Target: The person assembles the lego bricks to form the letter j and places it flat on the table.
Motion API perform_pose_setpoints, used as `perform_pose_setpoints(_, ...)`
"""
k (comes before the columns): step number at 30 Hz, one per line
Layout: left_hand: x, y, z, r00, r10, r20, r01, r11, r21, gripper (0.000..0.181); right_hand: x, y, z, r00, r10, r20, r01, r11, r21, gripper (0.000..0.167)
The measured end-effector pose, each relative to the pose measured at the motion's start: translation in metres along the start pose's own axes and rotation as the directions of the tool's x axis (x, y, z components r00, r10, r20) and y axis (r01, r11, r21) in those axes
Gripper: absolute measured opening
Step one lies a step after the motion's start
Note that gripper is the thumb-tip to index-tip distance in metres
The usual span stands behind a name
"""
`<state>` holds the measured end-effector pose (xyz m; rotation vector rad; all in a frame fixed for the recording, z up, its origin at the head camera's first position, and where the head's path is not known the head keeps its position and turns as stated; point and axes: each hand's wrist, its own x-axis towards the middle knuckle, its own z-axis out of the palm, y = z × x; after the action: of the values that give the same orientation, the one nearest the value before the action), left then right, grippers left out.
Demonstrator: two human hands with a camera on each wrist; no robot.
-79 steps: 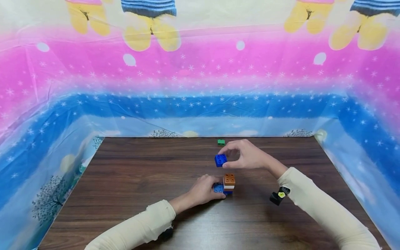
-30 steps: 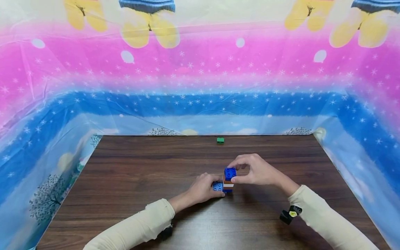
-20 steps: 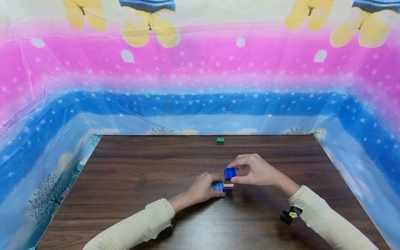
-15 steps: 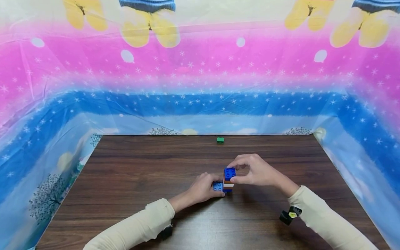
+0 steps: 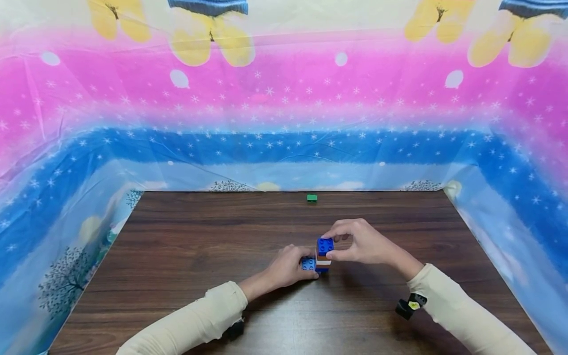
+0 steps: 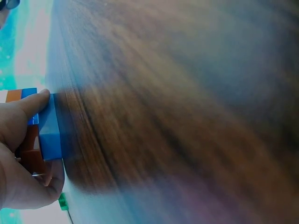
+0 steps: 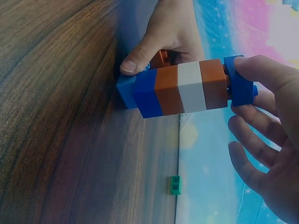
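Observation:
A tower of toy building bricks stands on the table, dark blue, orange-brown, white (image 7: 190,87) and orange-brown upward from a light blue brick (image 5: 308,265). My left hand (image 5: 286,267) grips that light blue base, thumb on the near side. Between thumb and fingers, my right hand (image 5: 361,241) pinches a dark blue brick (image 7: 241,88) on top of the tower. In the right wrist view this brick sits slightly tilted, with a narrow gap under it. Another orange-brown brick (image 6: 32,150) shows within the left hand's grasp, partly hidden.
A small green brick (image 5: 312,198) lies near the far edge of the dark wooden table (image 5: 199,227). Patterned cloth (image 5: 284,148) hangs behind the table and along both sides. Black wrist devices (image 5: 410,305) show at the sleeves.
My right hand has brought the dark blue brick down and nearer, from the air beyond the tower onto its orange-brown top. Over the last second both hands have stayed almost still.

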<state>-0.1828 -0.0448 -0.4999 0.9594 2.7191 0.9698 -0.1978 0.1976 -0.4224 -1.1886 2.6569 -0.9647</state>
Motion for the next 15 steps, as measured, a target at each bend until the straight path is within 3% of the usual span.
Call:
perform_pose_setpoints(7, 0.0003, -0.0002, 0.0000, 1.000, -0.009, 0.004, 0.009, 1.000, 0.001, 0.044, 0.0011, 0.0003, -0.0013, 1.000, -0.011, 0.019, 0.012, 0.999, -0.032, 0.041)
perform_pose_setpoints(15, 0.0007, -0.0012, 0.0003, 1.000, 0.001, 0.004, -0.001, 1.000, 0.007, 0.043, 0.0003, 0.0007, 0.0011, 1.000, 0.010, 0.015, -0.010, 1.000, -0.002, 0.040)
